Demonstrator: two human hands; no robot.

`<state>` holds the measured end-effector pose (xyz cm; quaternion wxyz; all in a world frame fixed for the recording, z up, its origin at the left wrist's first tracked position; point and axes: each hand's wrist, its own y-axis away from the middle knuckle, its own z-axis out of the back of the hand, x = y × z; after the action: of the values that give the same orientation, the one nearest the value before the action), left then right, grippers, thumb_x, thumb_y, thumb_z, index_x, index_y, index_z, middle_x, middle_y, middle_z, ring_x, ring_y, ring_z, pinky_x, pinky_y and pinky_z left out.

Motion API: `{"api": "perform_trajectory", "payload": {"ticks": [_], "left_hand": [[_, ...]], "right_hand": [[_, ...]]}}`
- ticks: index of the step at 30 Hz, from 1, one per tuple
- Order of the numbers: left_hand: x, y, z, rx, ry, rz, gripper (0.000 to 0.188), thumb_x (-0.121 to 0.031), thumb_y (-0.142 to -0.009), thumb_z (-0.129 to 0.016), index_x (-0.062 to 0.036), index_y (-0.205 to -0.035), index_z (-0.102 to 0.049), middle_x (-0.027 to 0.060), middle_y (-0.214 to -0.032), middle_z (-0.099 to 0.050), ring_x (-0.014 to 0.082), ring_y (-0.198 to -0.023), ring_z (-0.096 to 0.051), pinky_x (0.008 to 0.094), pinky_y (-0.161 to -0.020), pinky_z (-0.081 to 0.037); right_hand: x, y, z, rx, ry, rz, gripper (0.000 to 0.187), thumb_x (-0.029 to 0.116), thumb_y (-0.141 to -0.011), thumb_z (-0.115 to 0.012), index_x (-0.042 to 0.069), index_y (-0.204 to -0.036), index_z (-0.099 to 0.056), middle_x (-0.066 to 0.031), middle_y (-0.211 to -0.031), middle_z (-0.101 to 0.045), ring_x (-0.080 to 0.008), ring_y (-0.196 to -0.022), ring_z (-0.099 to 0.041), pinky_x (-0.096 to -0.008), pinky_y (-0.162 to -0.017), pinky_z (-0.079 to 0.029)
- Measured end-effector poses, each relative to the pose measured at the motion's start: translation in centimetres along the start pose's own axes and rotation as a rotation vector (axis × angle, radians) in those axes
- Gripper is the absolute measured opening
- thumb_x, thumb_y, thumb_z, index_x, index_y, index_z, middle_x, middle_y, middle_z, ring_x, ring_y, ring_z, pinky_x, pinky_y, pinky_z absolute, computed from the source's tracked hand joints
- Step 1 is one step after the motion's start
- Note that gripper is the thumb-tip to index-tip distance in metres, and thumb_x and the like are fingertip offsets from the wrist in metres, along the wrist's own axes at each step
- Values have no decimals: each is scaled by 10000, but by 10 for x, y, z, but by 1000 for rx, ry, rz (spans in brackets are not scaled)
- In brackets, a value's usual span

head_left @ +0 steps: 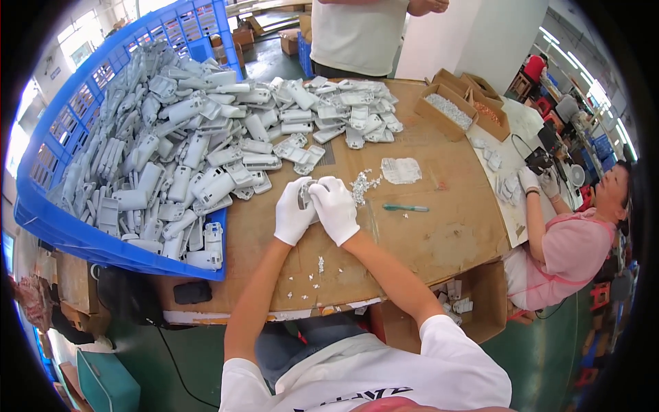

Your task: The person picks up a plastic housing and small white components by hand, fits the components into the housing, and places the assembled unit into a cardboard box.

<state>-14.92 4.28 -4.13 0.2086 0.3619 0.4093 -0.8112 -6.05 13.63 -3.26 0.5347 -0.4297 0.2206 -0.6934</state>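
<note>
Both of my hands wear white gloves and meet above the brown cardboard-covered table point(439, 247). My left hand point(294, 211) is closed round a whitish-grey plastic casing point(304, 197), mostly hidden by the gloves. Pressed against the same casing from the other side, my right hand point(334, 210) has its fingers bent together. A small heap of tiny white parts point(362, 187) lies just right of the hands, and a few more are scattered nearer to me. Beyond the hands spreads a pile of similar white casings point(295, 113).
A tilted blue crate point(137, 255) overflows with casings at left. A teal pen point(405, 207) and a paper slip point(401, 171) lie right. Cardboard boxes of small parts point(447, 113) stand far right. One person point(357, 41) stands opposite; another point(559, 250) works at right.
</note>
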Motion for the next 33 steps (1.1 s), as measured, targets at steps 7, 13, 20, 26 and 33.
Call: {"api": "perform_trajectory", "payload": {"ticks": [7, 13, 20, 26, 33], "left_hand": [[-1, 4, 2, -28, -9, -53, 389, -33, -799, -666, -74, -1183, -627, 135, -1032, -652, 310, -947, -667, 372, -816, -540], [-7, 6, 4, 6, 52, -137, 411, 17, -780, -642, -71, -1181, -639, 129, -1045, -656, 290, -931, -672, 355, -799, -547], [-3, 6, 7, 25, 29, -190, 464, 22, -774, -642, -96, -1223, -643, 109, -1008, -647, 253, -822, -662, 327, -720, -543], [-8, 7, 12, 90, 82, -162, 474, -4, -764, -668, -88, -1230, -643, 108, -1001, -638, 243, -782, -651, 326, -700, -540], [0, 11, 6, -12, 63, -36, 314, -8, -785, -671, -45, -1097, -678, 115, -937, -681, 224, -837, -686, 325, -753, -548]], "right_hand": [[1, 4, 0, -21, -188, -112, 153, 42, -764, -723, 88, -890, -647, -82, -933, -581, -293, -911, -581, -394, -789, -477], [5, 1, 10, 12, -441, -454, 341, -4, -784, -718, 59, -1095, -595, -90, -1021, -590, -203, -844, -605, -342, -750, -498], [-9, -5, 17, 306, -598, -438, 308, 117, -874, -668, 64, -1176, -646, -137, -988, -720, -230, -852, -711, -341, -769, -543], [-15, -7, 25, 369, -583, -454, 260, 148, -894, -650, 64, -1139, -680, -145, -918, -728, -254, -856, -724, -335, -756, -540], [-10, 11, 5, 299, -329, -238, 485, 1, -906, -578, 61, -1385, -530, -191, -1097, -700, -353, -981, -685, -396, -846, -534]]}}
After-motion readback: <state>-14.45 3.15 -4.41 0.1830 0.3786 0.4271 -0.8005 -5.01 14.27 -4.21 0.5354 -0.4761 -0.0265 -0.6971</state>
